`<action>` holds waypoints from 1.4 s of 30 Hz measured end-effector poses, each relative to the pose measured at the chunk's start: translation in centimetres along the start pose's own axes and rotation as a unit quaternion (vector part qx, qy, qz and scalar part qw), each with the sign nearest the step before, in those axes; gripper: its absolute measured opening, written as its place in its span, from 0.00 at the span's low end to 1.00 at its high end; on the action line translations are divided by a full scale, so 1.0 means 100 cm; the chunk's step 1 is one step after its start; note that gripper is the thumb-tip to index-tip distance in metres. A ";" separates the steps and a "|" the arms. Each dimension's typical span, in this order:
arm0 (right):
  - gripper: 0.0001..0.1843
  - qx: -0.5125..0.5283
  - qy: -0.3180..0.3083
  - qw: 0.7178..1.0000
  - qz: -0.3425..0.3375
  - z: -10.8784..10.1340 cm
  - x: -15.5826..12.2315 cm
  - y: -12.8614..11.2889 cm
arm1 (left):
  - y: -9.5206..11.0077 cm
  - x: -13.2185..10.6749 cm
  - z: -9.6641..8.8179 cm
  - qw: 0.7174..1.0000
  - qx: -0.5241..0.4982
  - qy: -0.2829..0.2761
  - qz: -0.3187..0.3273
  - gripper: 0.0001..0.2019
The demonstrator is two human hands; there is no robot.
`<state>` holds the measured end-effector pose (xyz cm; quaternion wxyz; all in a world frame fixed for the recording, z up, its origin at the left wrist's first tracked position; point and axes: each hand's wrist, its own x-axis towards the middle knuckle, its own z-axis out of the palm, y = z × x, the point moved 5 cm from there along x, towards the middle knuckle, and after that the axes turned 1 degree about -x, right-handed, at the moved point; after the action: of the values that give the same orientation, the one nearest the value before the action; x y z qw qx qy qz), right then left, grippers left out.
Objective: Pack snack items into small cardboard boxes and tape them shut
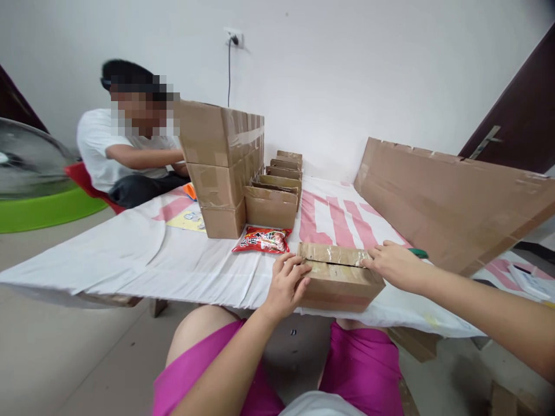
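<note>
A small cardboard box [336, 289] lies at the table's near edge, in front of my knees. Its top flaps [333, 253] are nearly closed, with a narrow dark gap between them and shiny tape on top. My left hand [288, 283] grips the box's left end, fingers curled over the top corner. At the right end, my right hand [388, 263] pinches the flap edge from above. A red printed food packet [262, 239] lies just beyond my left hand. Beside my right wrist a green object [418, 253] shows partly; its kind is unclear.
Taped boxes [223, 185] stand stacked at the left. Several open-topped boxes [271, 208] are lined up beside them. A large cardboard panel [442, 202] leans at the right. Across the table sits a person in a white shirt [97, 144], near a green-based fan [52, 202].
</note>
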<state>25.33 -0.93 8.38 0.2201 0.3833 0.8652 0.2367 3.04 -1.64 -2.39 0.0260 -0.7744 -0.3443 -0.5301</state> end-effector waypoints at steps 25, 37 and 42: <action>0.20 0.270 -0.037 0.936 0.224 0.171 -0.034 0.018 | 0.002 -0.006 0.001 0.997 -0.058 0.047 -0.005 0.15; 0.15 0.257 -0.009 0.946 0.199 0.173 -0.025 0.016 | 0.003 -0.006 0.002 0.997 -0.065 0.051 0.000 0.17; 0.16 0.256 0.053 0.938 0.230 0.161 -0.023 0.033 | 0.003 -0.006 0.002 0.996 -0.072 0.053 0.001 0.17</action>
<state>37.60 3.09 -1.98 0.0082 0.6021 0.7952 0.0717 3.23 -2.09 -2.84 -0.0109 -0.7454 -0.3023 -0.5941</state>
